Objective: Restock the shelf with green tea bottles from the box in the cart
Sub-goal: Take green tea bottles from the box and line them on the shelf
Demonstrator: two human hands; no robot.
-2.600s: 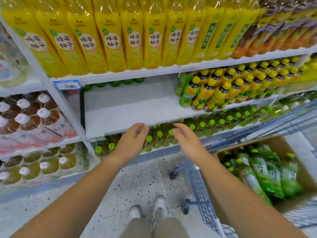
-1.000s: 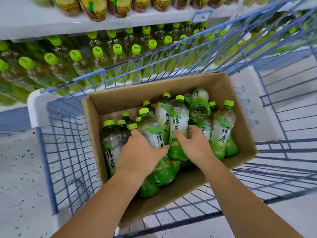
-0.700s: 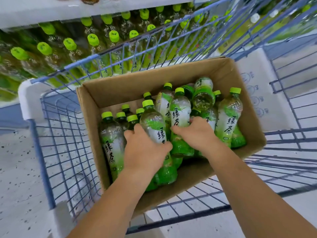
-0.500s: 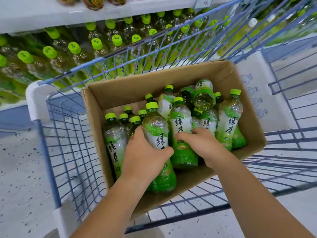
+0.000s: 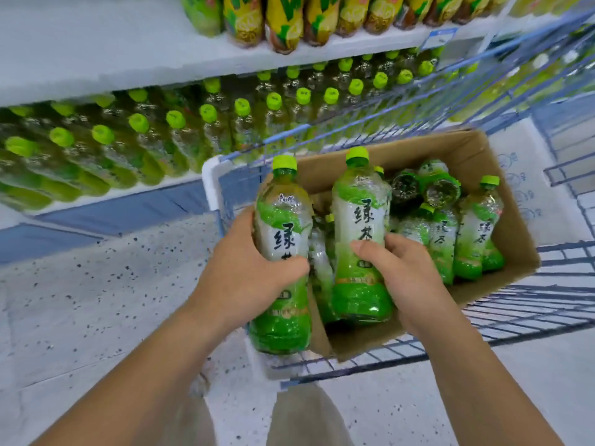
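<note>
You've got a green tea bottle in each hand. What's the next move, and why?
Probably carry both left to the shelf, which has bare space. The left hand grips one bottle, the right hand a second bottle, both upright, held high over the box.

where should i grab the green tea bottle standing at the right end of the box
Probably around the upper body just under its green cap, coming from above. The bottle stands cap-up, with another bottle close against its left side and the box wall close on its right, so only the top is free.
</note>
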